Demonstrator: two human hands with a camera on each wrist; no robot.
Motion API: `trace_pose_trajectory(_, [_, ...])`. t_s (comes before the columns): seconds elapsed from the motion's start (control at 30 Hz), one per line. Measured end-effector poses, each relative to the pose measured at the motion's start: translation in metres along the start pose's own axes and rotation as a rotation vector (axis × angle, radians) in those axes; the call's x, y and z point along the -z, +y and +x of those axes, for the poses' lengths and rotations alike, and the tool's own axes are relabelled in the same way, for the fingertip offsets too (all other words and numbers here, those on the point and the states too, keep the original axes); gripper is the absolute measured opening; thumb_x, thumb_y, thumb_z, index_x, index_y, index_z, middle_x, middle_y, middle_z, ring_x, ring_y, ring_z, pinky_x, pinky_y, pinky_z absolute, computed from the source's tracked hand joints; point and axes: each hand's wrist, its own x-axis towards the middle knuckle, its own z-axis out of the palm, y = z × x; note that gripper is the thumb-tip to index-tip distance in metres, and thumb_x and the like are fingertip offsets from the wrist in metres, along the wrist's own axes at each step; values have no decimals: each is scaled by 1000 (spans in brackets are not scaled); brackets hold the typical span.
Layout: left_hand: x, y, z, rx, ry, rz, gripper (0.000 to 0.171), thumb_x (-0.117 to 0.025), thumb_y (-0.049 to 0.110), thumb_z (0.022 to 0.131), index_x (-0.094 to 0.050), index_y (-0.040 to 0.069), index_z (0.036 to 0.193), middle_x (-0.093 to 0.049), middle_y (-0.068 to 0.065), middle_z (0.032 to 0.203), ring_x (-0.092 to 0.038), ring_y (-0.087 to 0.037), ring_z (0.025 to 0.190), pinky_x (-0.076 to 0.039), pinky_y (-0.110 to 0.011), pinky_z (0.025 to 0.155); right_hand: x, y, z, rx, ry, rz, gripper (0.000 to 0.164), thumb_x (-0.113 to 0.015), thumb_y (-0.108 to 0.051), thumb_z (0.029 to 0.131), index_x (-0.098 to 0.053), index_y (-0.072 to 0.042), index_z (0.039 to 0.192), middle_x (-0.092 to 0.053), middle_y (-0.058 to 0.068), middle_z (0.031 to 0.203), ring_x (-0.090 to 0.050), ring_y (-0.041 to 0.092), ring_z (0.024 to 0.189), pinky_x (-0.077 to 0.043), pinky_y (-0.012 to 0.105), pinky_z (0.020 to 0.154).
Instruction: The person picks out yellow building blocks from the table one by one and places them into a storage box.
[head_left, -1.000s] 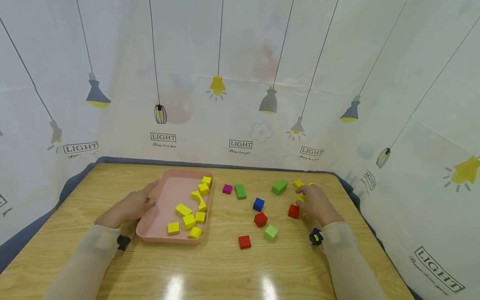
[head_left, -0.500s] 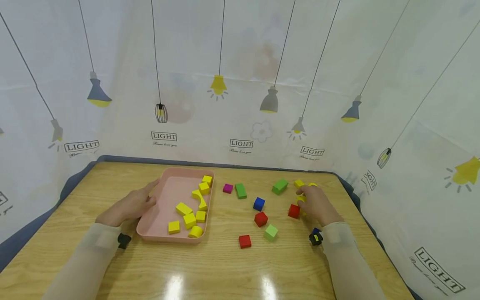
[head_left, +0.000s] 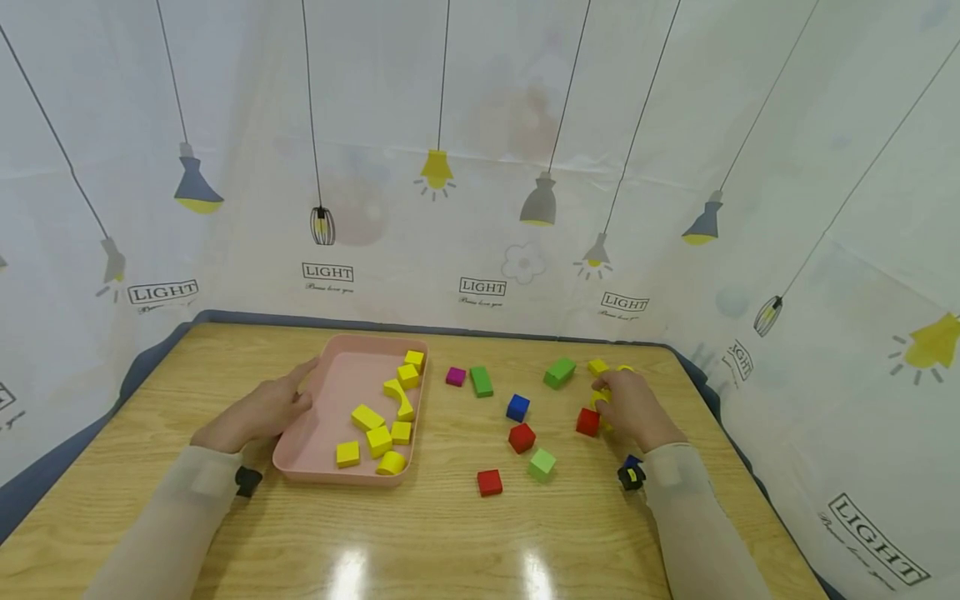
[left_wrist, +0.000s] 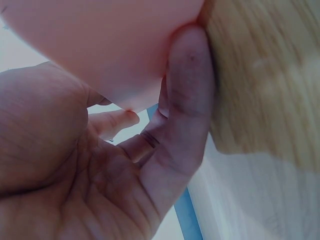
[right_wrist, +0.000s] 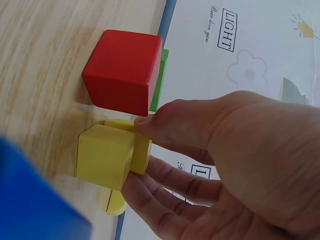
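Note:
My left hand (head_left: 264, 410) grips the left side of a pink tray (head_left: 333, 392), thumb at its rim. Seen from the left wrist, the fingers curl against the tray's outer wall, close to the wooden table. Several yellow blocks (head_left: 367, 418) lie in the tray, mostly toward its right side. Over at the right, my right hand (head_left: 636, 407) pinches a curved yellow block (right_wrist: 142, 154) between thumb and fingers. A yellow cube (right_wrist: 102, 155) stands right in front of that block in the right wrist view, partly hiding it. Beside the thumb is a red cube (right_wrist: 120, 72).
Between the hands lie a magenta block (head_left: 455, 377), green blocks (head_left: 559, 373), a blue cube (head_left: 517, 407), red blocks (head_left: 490, 482) and a light green cube (head_left: 542, 465). Another yellow block (head_left: 597, 367) sits beyond the right hand. A blue block (right_wrist: 37, 200) is near the right wrist.
The yellow block at my right fingertips has turned slightly, its curved side now showing. Both hands and the tray stay practically where they were.

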Motion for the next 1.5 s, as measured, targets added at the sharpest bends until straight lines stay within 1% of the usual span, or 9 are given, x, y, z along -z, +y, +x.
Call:
trace_pose_trajectory(0.37, [1,2,-1,2,-1,-16,66,-44,14,105,-10,7,161,-42,-3,65,-42,-16,53,-39,-33,53,4,-3,-1,-1,23,-3,29,-71,-6,91,-69,2,118,-64,16,114,-56,34,106,-46,51,94])
trace_pose_trajectory(0.5, [1,1,0,0,1,-16,67,-44,14,105,-10,7,161,-42,-3,65,-43,-16,53,-39,-33,53,6,-9,-2,10,42,3,30,-69,-6,91,-68,1,119,-63,17,115,-55,33,104,-47,50,93])
trace_pose_trajectory(0.63, [1,0,2,3,1,-19,67,-45,14,105,-9,8,161,-43,-3,66,-43,-16,53,-39,-33,53,11,-19,-2,33,74,19,30,-69,-6,90,-68,1,120,-62,16,114,-55,31,102,-46,50,93])
trace_pose_trajectory(0.73, [0,0,2,22,-4,-22,68,-45,15,105,-9,10,162,-44,-4,67,-43,-17,54,-39,-32,53,13,-29,0,47,85,31,31,-70,-7,90,-68,0,120,-62,17,114,-55,31,100,-47,49,92])
trace_pose_trajectory(0.87, [0,1,1,36,-12,-27,68,-45,17,105,-8,10,162,-44,-5,69,-45,-18,55,-40,-33,54,12,-43,3,55,77,53,31,-71,-7,90,-67,-1,120,-59,17,116,-54,29,99,-50,46,88])
trace_pose_trajectory(1.0, [-1,1,1,24,-7,-26,67,-45,16,105,-9,9,162,-45,-6,69,-46,-18,55,-40,-33,53,10,-60,5,67,72,71,31,-72,-8,90,-68,-2,120,-57,15,116,-53,28,98,-50,44,88])
trace_pose_trajectory(1.2, [-2,-1,2,24,-13,-30,67,-44,16,105,-8,9,162,-45,-5,68,-47,-18,55,-40,-33,53,6,-89,10,129,73,46,29,-72,-9,91,-69,-5,119,-58,11,114,-53,26,95,-49,40,86])
trace_pose_trajectory(1.37, [0,0,1,22,-12,-26,66,-44,17,106,-10,9,161,-44,-5,67,-45,-17,54,-39,-33,53,0,-111,17,193,88,26,27,-73,-10,90,-70,-8,117,-58,6,109,-52,22,91,-49,36,83])
trace_pose_trajectory(1.5, [0,0,0,11,-8,-18,66,-45,17,106,-10,8,161,-44,-4,67,-43,-17,54,-39,-33,54,-4,-133,20,216,64,27,28,-71,-10,91,-69,-9,119,-56,5,110,-52,20,88,-50,31,78])
